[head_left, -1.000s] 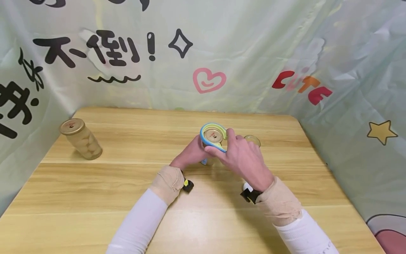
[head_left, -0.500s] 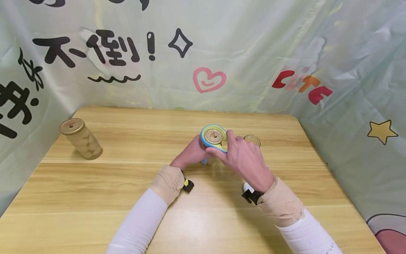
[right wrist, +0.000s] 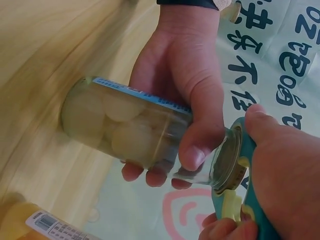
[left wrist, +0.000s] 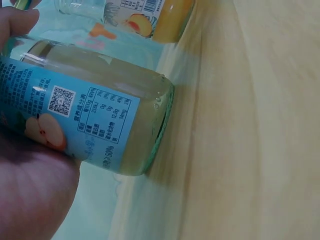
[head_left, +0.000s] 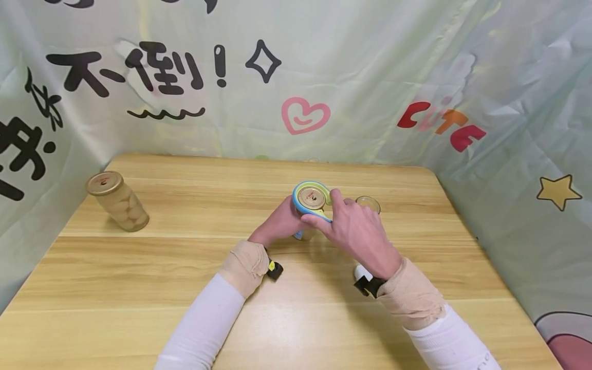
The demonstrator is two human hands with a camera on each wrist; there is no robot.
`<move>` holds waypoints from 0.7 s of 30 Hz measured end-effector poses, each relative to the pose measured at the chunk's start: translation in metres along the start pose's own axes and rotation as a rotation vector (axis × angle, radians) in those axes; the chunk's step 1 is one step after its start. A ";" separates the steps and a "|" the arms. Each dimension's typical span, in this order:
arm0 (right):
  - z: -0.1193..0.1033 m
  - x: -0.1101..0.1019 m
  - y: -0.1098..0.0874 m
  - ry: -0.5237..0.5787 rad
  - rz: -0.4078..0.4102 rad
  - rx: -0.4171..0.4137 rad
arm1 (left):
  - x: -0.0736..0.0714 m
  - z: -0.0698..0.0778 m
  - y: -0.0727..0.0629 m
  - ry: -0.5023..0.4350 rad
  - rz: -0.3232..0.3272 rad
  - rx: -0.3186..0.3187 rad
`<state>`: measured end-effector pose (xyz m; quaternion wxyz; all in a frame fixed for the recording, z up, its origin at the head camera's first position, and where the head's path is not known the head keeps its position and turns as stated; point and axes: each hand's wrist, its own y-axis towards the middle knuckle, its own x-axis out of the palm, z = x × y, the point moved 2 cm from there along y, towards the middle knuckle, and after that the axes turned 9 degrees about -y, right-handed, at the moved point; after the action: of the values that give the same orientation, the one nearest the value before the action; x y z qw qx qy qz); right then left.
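- Far left, we saw a lidded jar (head_left: 117, 202) with pale chunks inside and a gold lid, standing on the desk (head_left: 152, 282) well apart from both hands.
- Next came the left hand (head_left: 284, 223), its fingers curled round the body of the held jar and its thumb laid along the glass near the neck.
- The held jar (right wrist: 132, 125) lay within that hand's grasp, lid upward; we could not tell whether its base touched the desk.
- We saw clear glass, cloudy pale liquid, rounded whitish pieces, and a blue label (left wrist: 95, 112) with a cut apple, a QR code and a printed table.
- Round its gold lid (head_left: 312, 198) sat the loop of the lid tool (right wrist: 246, 145), blue-green outside and yellow-green inside.
- To the right, the right hand (head_left: 358, 231) gripped the tool's handle between thumb and curled fingers.
- Just past that hand we saw a jar of orange contents (left wrist: 172, 15), its label showing a peach.
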<state>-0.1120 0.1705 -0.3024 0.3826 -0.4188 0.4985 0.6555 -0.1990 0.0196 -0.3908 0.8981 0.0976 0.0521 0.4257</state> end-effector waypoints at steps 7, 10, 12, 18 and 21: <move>0.004 0.003 0.001 0.030 0.000 -0.035 | 0.000 -0.004 0.001 -0.012 0.009 0.029; 0.005 0.002 0.001 0.035 0.006 -0.053 | 0.001 -0.003 0.000 -0.026 0.015 0.018; 0.005 0.003 0.002 0.040 0.006 -0.063 | 0.001 -0.003 -0.001 -0.035 0.019 0.015; 0.006 0.002 0.002 0.033 -0.005 -0.094 | 0.001 -0.002 -0.003 -0.043 0.017 0.018; 0.007 0.001 0.003 0.022 -0.009 -0.106 | 0.001 -0.002 -0.004 -0.033 0.010 0.013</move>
<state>-0.1161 0.1768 -0.3018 0.3571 -0.4480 0.4655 0.6746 -0.1961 0.0179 -0.3935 0.8961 0.1106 0.0394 0.4281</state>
